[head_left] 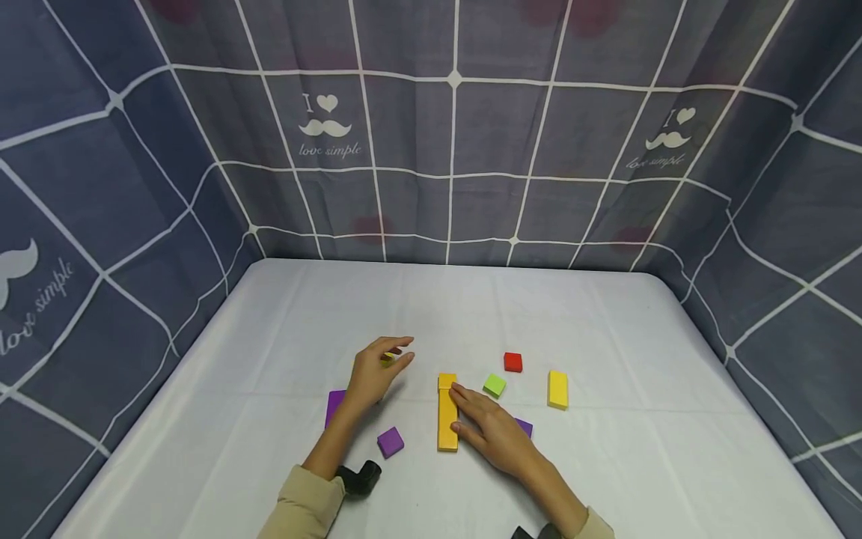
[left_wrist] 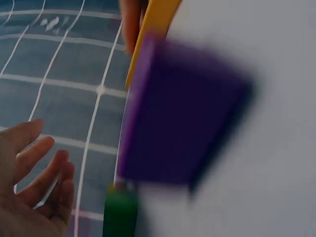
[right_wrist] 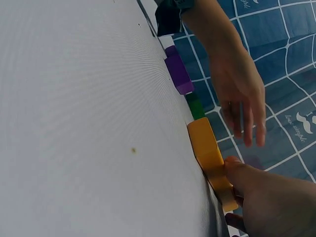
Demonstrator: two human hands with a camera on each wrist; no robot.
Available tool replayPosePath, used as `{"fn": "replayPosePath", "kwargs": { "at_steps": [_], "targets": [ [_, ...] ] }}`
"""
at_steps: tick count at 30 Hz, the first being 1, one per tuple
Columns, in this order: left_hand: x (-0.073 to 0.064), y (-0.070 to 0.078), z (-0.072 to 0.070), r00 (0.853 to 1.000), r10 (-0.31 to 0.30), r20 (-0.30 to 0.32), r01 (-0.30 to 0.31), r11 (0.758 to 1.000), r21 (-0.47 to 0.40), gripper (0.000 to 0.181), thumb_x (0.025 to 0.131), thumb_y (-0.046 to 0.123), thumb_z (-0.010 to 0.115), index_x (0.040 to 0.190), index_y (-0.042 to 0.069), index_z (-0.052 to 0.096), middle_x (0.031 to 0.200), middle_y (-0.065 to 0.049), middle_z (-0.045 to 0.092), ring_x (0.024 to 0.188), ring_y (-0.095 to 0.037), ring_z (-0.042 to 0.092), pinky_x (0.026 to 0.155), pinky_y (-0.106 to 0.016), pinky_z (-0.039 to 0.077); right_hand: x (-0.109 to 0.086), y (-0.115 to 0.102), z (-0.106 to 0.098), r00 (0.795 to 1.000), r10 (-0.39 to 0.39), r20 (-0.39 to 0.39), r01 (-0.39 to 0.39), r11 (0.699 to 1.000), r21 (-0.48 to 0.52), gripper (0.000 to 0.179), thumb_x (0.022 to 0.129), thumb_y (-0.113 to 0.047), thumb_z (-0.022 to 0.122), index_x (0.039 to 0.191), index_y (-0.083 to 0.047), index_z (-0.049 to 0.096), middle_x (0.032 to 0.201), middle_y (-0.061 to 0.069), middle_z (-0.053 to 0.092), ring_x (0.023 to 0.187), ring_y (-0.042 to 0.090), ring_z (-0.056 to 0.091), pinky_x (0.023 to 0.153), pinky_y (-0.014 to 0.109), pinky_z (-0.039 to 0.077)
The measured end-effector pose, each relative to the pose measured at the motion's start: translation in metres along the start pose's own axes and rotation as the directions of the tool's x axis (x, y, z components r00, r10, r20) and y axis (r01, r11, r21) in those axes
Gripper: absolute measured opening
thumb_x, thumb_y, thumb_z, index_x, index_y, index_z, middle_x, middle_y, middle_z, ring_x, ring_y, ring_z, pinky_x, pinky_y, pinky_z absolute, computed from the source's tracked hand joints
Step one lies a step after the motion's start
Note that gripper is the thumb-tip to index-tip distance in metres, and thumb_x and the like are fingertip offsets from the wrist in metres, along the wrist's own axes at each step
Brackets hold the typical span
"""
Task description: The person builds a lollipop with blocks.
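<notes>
My left hand (head_left: 369, 374) hovers over the table with thumb and fingers apart. A partly hidden yellow-green piece (head_left: 387, 360) shows behind its fingers. In the left wrist view the left hand (left_wrist: 37, 182) has loosely bent fingers and holds nothing. My right hand (head_left: 497, 434) lies along the right side of a long yellow block (head_left: 447, 423), fingertips and thumb touching it. A short yellow block (head_left: 447, 380) meets its far end. In the right wrist view the right thumb (right_wrist: 237, 170) rests against the yellow block (right_wrist: 210, 153).
A purple cube (head_left: 390, 442) lies between the arms. Purple blocks are partly hidden by the left forearm (head_left: 334, 404) and right hand (head_left: 524, 427). Rightward lie a green cube (head_left: 494, 385), red cube (head_left: 512, 362) and yellow block (head_left: 557, 390). Checked curtains surround the white table (head_left: 626, 464).
</notes>
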State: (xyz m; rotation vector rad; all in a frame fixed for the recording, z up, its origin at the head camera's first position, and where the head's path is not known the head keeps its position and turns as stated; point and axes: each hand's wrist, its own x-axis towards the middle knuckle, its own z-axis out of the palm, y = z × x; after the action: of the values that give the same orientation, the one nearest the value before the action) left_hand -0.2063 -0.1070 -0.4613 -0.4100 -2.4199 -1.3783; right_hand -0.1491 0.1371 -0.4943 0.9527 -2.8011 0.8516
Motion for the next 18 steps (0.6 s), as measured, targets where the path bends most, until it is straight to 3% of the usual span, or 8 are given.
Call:
{"fn": "replayPosePath", "kwargs": {
  "at_steps": [3,7,12,18],
  "targets": [
    [0.001,-0.011,-0.016,0.998,-0.009,-0.057,0.013,0.998,0.066,0.027,0.083,0.015,0.07,0.109,0.008,0.068,0.104,-0.007,0.065,0.087,-0.027,0.061,0.071,-0.038,0.052,0.0,0.0,0.001,1.0,-0.005,-0.005,0.005,1.0,-0.004,0.055,0.094,-0.041,0.049,0.141,-0.014,0.04,0.145,-0.004,0.036,0.131,0.018,0.034,0.105,0.04,0.031],
    [-0.001,-0.025,-0.033,0.993,-0.088,-0.078,0.099,0.983,0.151,0.03,0.083,0.017,0.07,0.111,0.006,0.067,0.104,-0.01,0.064,0.088,-0.028,0.059,0.072,-0.039,0.05,-0.001,0.001,0.001,1.0,-0.006,-0.004,0.006,1.0,-0.002,0.055,0.095,-0.041,0.048,0.141,-0.014,0.039,0.145,-0.004,0.035,0.132,0.018,0.034,0.106,0.04,0.03],
    [-0.004,-0.035,-0.044,0.982,-0.189,-0.024,0.19,0.957,0.221,0.035,0.082,0.018,0.071,0.113,0.003,0.065,0.104,-0.015,0.063,0.09,-0.03,0.059,0.077,-0.043,0.049,-0.001,0.001,0.001,1.0,0.001,0.001,-0.001,1.0,-0.002,0.055,0.095,-0.042,0.047,0.141,-0.014,0.039,0.146,-0.005,0.034,0.132,0.018,0.033,0.106,0.04,0.03],
    [-0.006,-0.04,-0.045,0.963,-0.262,0.067,0.236,0.933,0.271,0.04,0.078,0.017,0.075,0.113,0.0,0.064,0.095,-0.012,0.061,0.078,-0.021,0.054,0.068,-0.034,0.046,0.0,0.001,0.001,1.0,0.007,0.003,-0.007,1.0,0.002,0.055,0.095,-0.042,0.047,0.142,-0.015,0.039,0.146,-0.006,0.034,0.132,0.018,0.033,0.106,0.04,0.03]
  ]
}}
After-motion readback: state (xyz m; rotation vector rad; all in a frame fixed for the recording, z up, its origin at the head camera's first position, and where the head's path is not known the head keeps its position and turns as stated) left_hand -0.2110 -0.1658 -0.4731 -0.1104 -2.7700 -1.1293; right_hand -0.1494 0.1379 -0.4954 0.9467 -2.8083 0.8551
